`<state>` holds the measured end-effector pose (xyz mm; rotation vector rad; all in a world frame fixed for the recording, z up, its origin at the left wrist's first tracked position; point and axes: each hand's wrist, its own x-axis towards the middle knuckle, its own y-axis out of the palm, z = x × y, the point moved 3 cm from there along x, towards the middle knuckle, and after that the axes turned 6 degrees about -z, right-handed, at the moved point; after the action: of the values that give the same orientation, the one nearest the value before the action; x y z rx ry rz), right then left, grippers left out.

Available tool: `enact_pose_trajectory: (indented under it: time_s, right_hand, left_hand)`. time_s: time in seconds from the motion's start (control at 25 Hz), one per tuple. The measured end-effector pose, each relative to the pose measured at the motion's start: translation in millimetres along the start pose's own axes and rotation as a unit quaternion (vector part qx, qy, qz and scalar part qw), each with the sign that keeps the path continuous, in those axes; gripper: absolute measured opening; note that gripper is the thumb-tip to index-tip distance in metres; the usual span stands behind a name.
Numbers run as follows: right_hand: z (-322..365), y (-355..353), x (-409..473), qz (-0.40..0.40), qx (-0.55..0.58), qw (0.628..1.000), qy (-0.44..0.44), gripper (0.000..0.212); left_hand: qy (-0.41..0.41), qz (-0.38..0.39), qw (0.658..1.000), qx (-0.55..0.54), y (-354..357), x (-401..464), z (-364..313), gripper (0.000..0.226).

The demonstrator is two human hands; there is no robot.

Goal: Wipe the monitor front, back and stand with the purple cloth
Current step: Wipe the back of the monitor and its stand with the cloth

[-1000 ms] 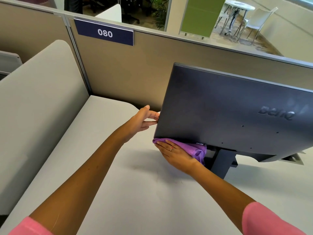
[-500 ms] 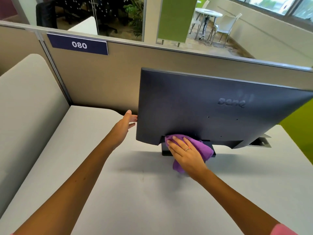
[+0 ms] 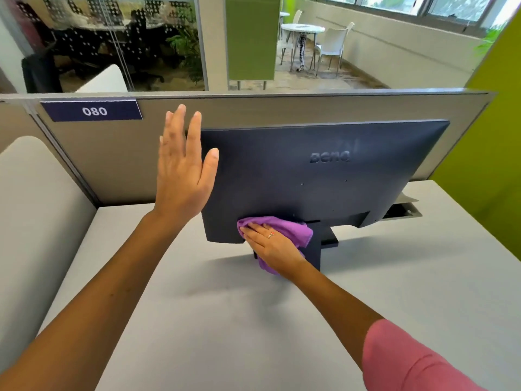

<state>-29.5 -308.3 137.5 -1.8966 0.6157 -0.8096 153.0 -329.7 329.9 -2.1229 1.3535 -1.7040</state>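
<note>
The dark grey monitor point(image 3: 324, 176) stands on the desk with its back, marked BenQ, turned toward me. Its stand point(image 3: 327, 244) shows below the lower edge. My right hand point(image 3: 270, 246) lies flat on the purple cloth point(image 3: 284, 227) and presses it against the bottom of the monitor's back, left of the stand. My left hand point(image 3: 183, 165) is raised with fingers straight beside the monitor's upper left edge, its thumb over the back panel. The screen side is hidden.
The grey desk point(image 3: 225, 320) is boxed in by a beige partition point(image 3: 118, 153) with a "080" label point(image 3: 94, 110) behind and a curved grey divider point(image 3: 33, 215) on the left. A cable slot point(image 3: 403, 213) lies behind the monitor at right.
The monitor has turned so its back faces me more squarely. My left hand rose from the lower left edge to the upper left corner. My right hand and cloth stay at the lower back.
</note>
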Motion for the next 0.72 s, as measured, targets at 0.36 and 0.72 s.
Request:
enact_pose_trajectory:
  time_s: [0.36, 0.72]
  right_hand:
    - [-39, 14, -76, -0.163, 0.133, 0.945, 0.251, 0.064]
    - [-41, 33, -96, -0.163, 0.361, 0.741, 0.542, 0.047]
  left_hand:
    - [0.088, 0.092, 0.988, 0.084, 18, 28, -32, 0.057]
    - [0.144, 0.111, 0.967, 0.177, 54, 26, -39, 0.051]
